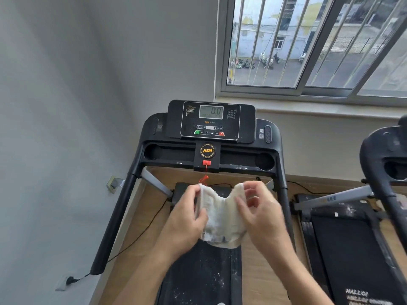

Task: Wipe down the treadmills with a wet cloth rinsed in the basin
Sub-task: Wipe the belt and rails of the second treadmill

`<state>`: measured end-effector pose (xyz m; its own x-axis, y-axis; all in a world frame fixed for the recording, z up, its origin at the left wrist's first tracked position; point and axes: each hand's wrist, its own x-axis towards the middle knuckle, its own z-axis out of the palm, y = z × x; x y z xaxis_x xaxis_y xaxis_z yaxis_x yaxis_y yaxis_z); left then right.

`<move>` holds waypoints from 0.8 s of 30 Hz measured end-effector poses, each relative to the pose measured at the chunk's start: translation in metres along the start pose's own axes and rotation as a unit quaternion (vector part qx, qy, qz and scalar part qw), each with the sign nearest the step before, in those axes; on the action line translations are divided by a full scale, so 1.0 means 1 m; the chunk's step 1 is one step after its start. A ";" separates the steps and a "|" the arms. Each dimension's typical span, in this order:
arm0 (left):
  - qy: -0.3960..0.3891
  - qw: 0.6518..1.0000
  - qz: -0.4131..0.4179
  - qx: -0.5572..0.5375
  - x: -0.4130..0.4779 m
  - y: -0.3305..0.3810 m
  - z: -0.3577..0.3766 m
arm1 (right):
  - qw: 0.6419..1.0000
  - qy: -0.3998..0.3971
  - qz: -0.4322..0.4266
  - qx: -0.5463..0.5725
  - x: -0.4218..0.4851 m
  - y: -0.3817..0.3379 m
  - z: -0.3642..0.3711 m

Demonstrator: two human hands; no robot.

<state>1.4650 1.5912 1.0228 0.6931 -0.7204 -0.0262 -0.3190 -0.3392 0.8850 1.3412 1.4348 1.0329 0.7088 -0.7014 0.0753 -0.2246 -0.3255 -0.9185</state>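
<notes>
While left hand (pixel 187 219) and right hand (pixel 262 214) pinch cloth (pixel 221 219) corners, spreading it, probably refolding fresh face before wiping treadmill (pixel 211 128).

Both hands raised together: left hand (pixel 187 216) gripping, right hand (pixel 259 214) pinching.

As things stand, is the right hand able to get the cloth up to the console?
Probably yes: the right hand grips the cloth along with the left hand, and the console stands straight ahead with only the red safety cord hanging between.
</notes>
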 end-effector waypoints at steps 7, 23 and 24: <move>0.049 0.972 -0.070 -0.221 -0.002 0.010 0.013 | 0.974 -0.226 -0.005 0.027 -0.013 -0.033 0.014; 0.026 0.880 -0.173 -0.441 -0.009 -0.043 0.009 | 0.837 -0.196 0.315 0.402 -0.028 0.047 0.057; 0.038 0.899 -0.186 -0.394 -0.009 -0.054 0.008 | 0.858 -0.175 0.303 0.377 -0.024 0.050 0.065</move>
<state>1.4711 1.6111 0.9715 0.7084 -0.5925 -0.3836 0.4809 0.0073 0.8768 1.3560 1.4768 0.9599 0.8014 -0.3207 -0.5049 -0.2203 0.6265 -0.7476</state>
